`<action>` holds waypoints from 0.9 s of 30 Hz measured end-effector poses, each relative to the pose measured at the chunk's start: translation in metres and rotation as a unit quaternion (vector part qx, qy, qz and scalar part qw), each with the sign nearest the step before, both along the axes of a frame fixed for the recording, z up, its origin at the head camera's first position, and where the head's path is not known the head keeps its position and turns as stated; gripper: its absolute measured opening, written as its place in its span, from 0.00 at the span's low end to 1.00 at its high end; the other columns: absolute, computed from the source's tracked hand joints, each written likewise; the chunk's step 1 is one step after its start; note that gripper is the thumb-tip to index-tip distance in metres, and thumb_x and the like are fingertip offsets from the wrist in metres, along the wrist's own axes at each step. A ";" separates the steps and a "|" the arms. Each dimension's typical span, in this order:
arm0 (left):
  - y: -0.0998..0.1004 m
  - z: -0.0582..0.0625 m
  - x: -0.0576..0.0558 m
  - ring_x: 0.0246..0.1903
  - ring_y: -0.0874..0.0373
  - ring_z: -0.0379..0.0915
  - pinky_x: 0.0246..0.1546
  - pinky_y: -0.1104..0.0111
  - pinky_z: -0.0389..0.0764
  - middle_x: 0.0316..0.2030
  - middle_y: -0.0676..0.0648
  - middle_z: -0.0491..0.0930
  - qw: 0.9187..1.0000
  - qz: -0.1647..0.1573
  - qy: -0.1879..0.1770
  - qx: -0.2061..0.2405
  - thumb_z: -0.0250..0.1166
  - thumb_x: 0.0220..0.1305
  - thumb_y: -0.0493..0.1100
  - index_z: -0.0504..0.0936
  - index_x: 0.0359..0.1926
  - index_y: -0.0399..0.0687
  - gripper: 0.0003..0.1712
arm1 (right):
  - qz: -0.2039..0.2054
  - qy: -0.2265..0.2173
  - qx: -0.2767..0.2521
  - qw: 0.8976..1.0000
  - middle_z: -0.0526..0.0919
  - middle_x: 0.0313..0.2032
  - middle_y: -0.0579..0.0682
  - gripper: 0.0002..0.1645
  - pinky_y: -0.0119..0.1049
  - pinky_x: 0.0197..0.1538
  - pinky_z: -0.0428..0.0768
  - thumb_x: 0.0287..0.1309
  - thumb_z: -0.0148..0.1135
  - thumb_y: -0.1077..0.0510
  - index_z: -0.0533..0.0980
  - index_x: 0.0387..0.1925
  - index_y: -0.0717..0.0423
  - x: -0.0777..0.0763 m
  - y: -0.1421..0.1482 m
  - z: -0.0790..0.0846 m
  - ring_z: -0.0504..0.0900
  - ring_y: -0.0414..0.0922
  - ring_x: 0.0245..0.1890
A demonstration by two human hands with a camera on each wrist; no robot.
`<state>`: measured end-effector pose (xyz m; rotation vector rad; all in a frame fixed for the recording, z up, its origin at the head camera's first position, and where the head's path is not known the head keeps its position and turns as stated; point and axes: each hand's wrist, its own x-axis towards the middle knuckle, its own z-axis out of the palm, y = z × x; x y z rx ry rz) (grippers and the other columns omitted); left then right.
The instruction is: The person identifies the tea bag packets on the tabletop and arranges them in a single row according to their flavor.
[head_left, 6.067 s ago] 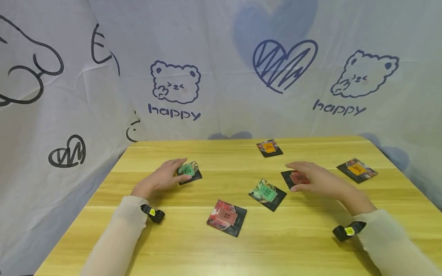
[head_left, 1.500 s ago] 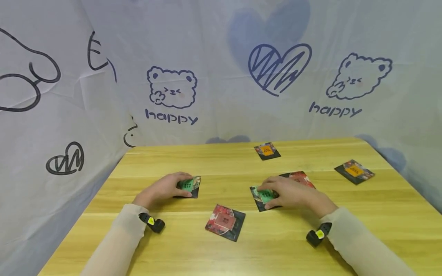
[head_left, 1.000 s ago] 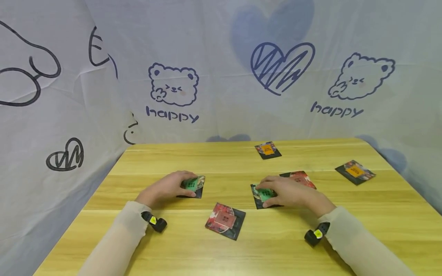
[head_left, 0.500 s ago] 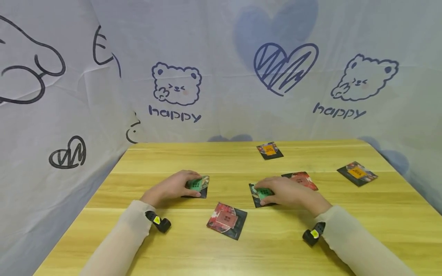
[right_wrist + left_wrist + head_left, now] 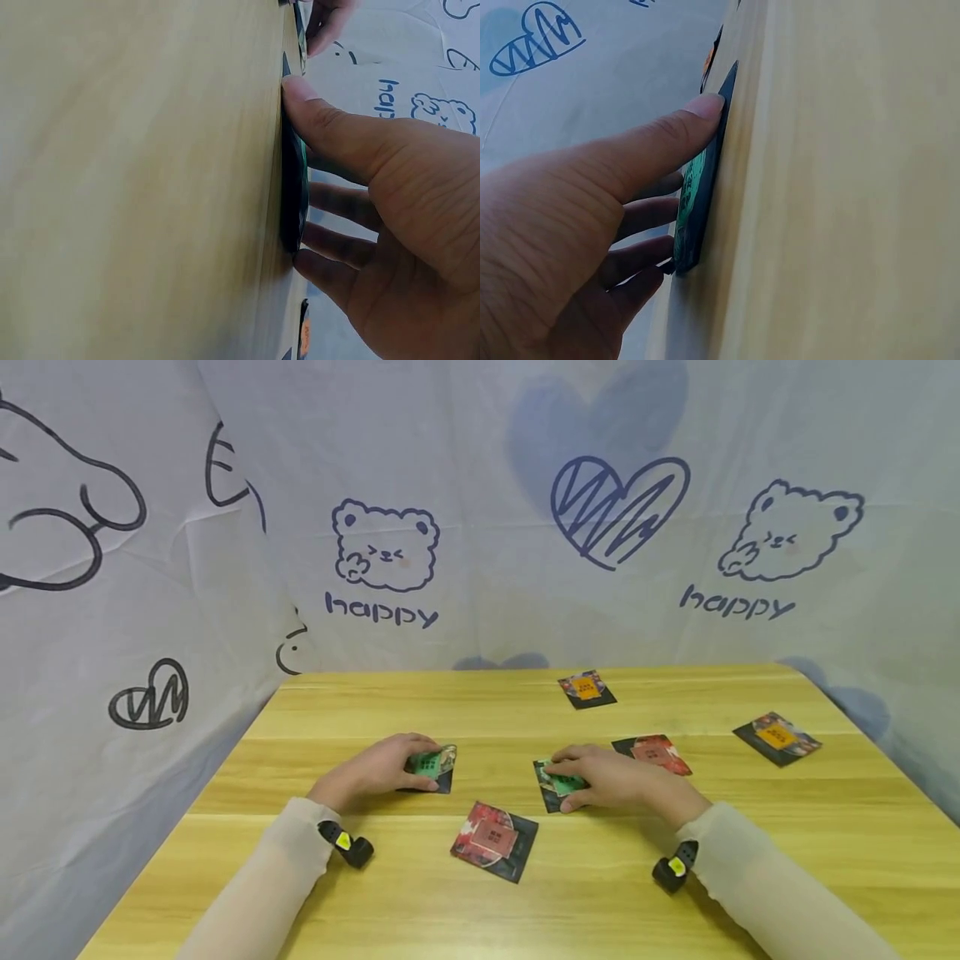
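Note:
In the head view my left hand holds a flat square packet with a green label, left of the table's middle. Seen from the left wrist, the thumb lies along one edge of that packet and the fingers reach its other side. My right hand grips a second green-labelled packet by thumb and fingers, covering part of it. From the right wrist this packet looks low against the tabletop. Beyond the right hand lies a red-labelled packet, and nearer the front is another red packet.
Two orange-labelled packets lie farther off, one near the back edge and one at the right. All rest on a wooden table. A printed cloth hangs behind and left of it.
My right hand has gone from the back red packet to the right green packet, now turned and slid left. The left hand has brought its green packet nearer and slightly rightward.

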<state>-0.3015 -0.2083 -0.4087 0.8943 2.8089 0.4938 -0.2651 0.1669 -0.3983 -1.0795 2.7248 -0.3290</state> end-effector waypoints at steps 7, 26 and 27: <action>0.001 0.001 0.001 0.65 0.45 0.63 0.63 0.52 0.65 0.65 0.43 0.69 1.000 -0.006 0.006 -0.004 0.68 0.60 0.62 0.72 0.68 0.48 0.41 | 0.003 0.004 0.006 1.000 0.67 0.67 0.55 0.39 0.55 0.62 0.68 0.62 0.62 0.39 0.68 0.69 0.52 -0.001 -0.004 0.000 0.65 0.58 0.66; 0.002 -0.003 0.000 0.63 0.44 0.64 0.59 0.52 0.69 0.65 0.42 0.68 1.000 -0.015 0.004 0.015 0.68 0.58 0.63 0.71 0.69 0.46 0.43 | 0.012 0.009 0.004 1.000 0.67 0.66 0.56 0.36 0.54 0.63 0.67 0.65 0.60 0.41 0.68 0.69 0.51 -0.008 -0.027 0.000 0.65 0.57 0.64; 0.002 -0.003 0.000 0.63 0.45 0.64 0.59 0.53 0.69 0.65 0.42 0.68 1.000 -0.013 0.003 0.015 0.69 0.58 0.63 0.71 0.69 0.47 0.43 | 0.011 0.012 0.004 1.000 0.67 0.66 0.55 0.36 0.53 0.63 0.67 0.64 0.60 0.40 0.68 0.69 0.50 -0.009 -0.029 -0.001 0.66 0.56 0.64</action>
